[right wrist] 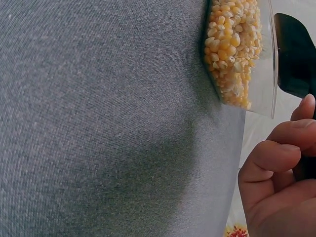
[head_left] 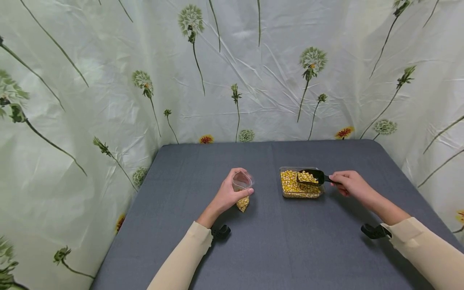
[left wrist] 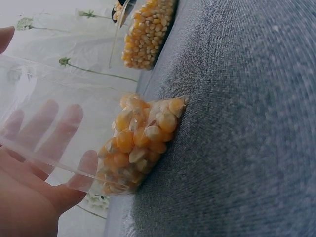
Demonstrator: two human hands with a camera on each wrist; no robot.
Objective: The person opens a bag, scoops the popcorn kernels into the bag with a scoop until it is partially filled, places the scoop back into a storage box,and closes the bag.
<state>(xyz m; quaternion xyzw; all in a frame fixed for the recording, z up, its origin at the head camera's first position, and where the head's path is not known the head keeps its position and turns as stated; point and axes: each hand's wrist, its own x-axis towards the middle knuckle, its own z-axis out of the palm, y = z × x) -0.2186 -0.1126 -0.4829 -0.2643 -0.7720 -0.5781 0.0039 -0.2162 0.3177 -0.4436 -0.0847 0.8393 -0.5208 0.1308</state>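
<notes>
My left hand [head_left: 229, 192] holds a clear plastic bag [left wrist: 136, 180] upright, thumb on one side and fingers spread behind the film. Its mouth gapes upward, and corn kernels [left wrist: 140, 131] fill the bottom, which sits at the tabletop. To the right, my right hand [head_left: 349, 183] grips the handle of a black scoop [head_left: 319, 176]. Kernels [head_left: 306, 177] lie heaped in the scoop, which is over a clear rectangular container [right wrist: 266, 74] of corn. From the right wrist, the scoop's dark underside shows above the container's rim, and its load is hidden.
A dark grey cloth covers the table [head_left: 253, 249]. Behind it and at both sides hangs a pale curtain [head_left: 224, 112] printed with dandelions. Black straps [head_left: 222, 232] with cameras sit at both wrists, by the cream sleeves.
</notes>
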